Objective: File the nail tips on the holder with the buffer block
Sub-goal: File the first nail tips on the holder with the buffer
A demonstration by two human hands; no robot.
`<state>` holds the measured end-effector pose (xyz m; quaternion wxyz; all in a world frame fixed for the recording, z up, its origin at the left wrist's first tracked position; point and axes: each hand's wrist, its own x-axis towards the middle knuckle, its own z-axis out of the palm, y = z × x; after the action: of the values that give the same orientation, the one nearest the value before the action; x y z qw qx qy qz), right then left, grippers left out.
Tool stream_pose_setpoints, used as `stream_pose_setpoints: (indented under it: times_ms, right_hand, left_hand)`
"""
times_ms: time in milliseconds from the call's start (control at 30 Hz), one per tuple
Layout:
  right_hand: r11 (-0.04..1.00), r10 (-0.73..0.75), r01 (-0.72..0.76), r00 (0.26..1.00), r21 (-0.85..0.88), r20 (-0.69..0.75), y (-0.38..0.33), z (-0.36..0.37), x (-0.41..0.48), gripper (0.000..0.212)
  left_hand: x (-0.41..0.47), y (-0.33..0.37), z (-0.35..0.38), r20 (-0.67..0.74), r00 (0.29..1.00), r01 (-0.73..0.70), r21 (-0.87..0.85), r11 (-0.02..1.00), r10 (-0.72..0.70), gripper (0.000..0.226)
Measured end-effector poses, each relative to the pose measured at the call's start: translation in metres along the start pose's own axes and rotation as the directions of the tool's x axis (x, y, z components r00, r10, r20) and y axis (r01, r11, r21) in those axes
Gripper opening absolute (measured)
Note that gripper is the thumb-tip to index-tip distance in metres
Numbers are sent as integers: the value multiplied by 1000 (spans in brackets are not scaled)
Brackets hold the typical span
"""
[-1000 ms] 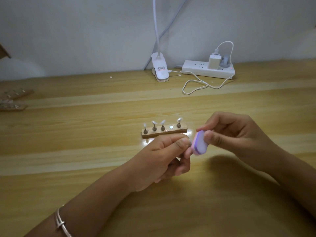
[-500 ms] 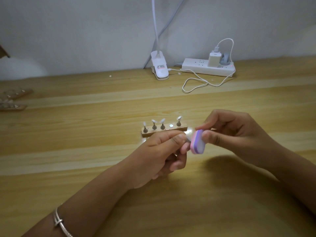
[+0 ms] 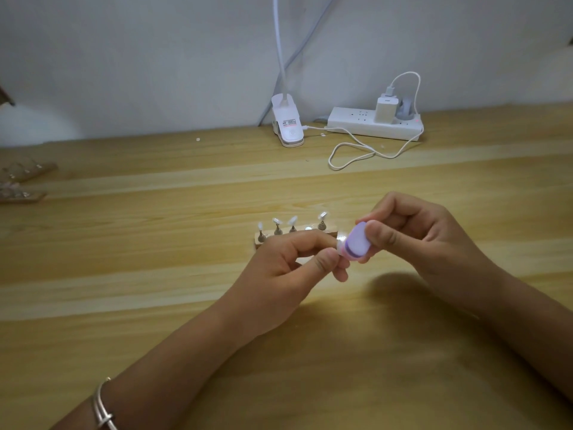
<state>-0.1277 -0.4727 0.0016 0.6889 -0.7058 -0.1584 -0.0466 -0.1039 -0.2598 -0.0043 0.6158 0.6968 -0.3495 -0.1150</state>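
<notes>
The left hand (image 3: 288, 271) pinches a small clear nail tip (image 3: 341, 242) between thumb and fingers (image 3: 313, 243), lifted off the wooden holder (image 3: 329, 233). The holder sits on the table (image 3: 186, 305) just behind that hand, with four more tips (image 3: 323, 215) upright and one socket (image 3: 308, 228) vacant. The right hand (image 3: 415, 240) grasps the purple-and-pink buffer block (image 3: 356, 245), whose edge appears to touch the pinched tip. That tip is mostly hidden, so the hold looks shallow, and a firm stroke could flick it out or twist it. The block could also rub the left fingertips, and the left knuckles, so near the holder, could topple it.
</notes>
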Motion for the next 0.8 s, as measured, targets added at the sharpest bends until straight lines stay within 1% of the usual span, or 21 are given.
stream_pose_setpoints:
  times_ms: [133, 200, 300, 367, 433, 600, 667, 733, 800]
  right_hand:
    - [1000, -9, 10, 999, -23, 43, 1, 8, -3, 16]
    - [1000, -12, 12, 1000, -21, 26, -2, 6, -2, 14]
    - [1000, -10, 10, 1000, -29, 4, -4, 2, -1, 14]
    - [1000, -21, 22, 999, -15, 44, -3, 7, -2, 12]
    - [999, -37, 38, 996, -3, 76, -3, 12, -3, 13]
    - [999, -26, 26, 999, -26, 23, -8, 2, 0, 5]
    - [999, -28, 30, 999, -39, 38, -6, 4, -1, 4]
    - [998, -36, 40, 996, -42, 79, -3, 8, -2, 5]
    - [998, -30, 36, 994, -55, 110, -3, 9, -1, 11]
  left_hand:
    - [1, 0, -1, -55, 998, -26, 20, 999, 27, 15]
    - [1, 0, -1, -83, 996, -25, 22, 999, 27, 14]
    - [1, 1, 1, -109, 993, -33, 75, 997, 41, 11]
    - [1, 0, 0, -114, 992, -39, 93, 995, 49, 9]
    - [1, -1, -1, -115, 991, -54, 113, 992, 67, 14]
    - [1, -4, 0, -125, 991, -35, 133, 990, 52, 15]
    - [1, -5, 0, -122, 991, -38, 151, 988, 57, 16]
    - [1, -4, 0, -113, 991, -57, 179, 982, 78, 18]
    - [1, -4, 0, -109, 990, -66, 211, 975, 91, 20]
